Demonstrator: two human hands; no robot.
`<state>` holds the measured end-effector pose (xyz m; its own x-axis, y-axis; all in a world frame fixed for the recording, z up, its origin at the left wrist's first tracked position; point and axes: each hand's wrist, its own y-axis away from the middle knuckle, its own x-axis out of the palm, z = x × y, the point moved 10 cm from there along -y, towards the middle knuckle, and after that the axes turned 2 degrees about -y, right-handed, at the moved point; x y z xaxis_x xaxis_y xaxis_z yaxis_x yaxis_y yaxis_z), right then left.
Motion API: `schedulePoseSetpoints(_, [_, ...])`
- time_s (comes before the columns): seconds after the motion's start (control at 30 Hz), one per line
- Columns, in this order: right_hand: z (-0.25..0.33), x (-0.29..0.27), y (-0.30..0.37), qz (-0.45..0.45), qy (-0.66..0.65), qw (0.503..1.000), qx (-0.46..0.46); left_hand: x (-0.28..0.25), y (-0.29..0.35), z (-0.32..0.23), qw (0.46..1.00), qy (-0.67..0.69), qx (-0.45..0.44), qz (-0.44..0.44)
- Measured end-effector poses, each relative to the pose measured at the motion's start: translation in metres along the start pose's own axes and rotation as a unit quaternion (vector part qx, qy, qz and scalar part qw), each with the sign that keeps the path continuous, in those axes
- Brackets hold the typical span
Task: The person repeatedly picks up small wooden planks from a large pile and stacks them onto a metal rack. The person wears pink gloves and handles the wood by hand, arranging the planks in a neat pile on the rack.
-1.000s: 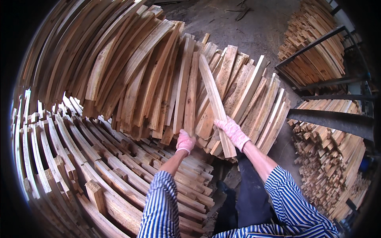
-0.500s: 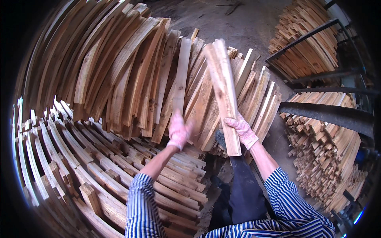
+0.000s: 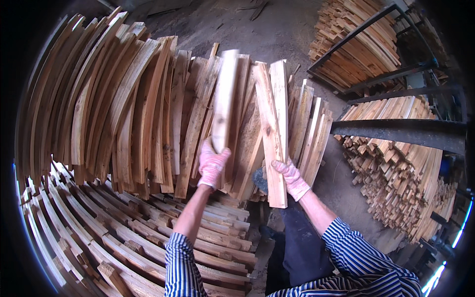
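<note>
Over there the left grip [image 3: 213,162] is closed round the lower end of a pale plank [image 3: 225,96], which points to twelve o'clock above it; motion blur makes the exact hold hard to judge. Just past three o'clock from it, the right grip [image 3: 293,181] clasps a knotted board [image 3: 269,133] near its foot, the board rising toward half past eleven.

Gap btwn R hand [image 3: 292,181] & blk beam [image 3: 400,133]

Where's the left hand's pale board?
Head view: pale board just left of centre, sticking up from the left hand, left of the boards in the right hand.
</note>
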<state>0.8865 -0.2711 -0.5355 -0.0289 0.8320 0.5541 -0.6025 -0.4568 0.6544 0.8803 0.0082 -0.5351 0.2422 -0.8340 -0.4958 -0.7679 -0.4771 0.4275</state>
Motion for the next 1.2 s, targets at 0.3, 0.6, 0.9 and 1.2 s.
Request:
schedulePoseSetpoints(0.3, [0.035,0.025,0.010,-0.021,0.115,0.992,-0.048,0.037,-0.004,-0.029,0.980,-0.192,-0.035,0.042])
schedulePoseSetpoints(0.6, [0.044,0.158,0.057,0.075,0.090,0.993,0.004,0.027,0.113,-0.086,0.839,0.422,-0.236,0.250])
schedulePoseSetpoints(0.9, [0.118,0.321,0.267,0.234,0.249,0.908,-0.242,-0.216,0.310,-0.277,0.970,0.230,0.006,-0.072])
schedulePoseSetpoints(1.2, [0.002,0.464,0.444,0.442,0.111,0.887,-0.077,-0.452,0.577,-0.344,0.812,0.366,0.405,-0.208])
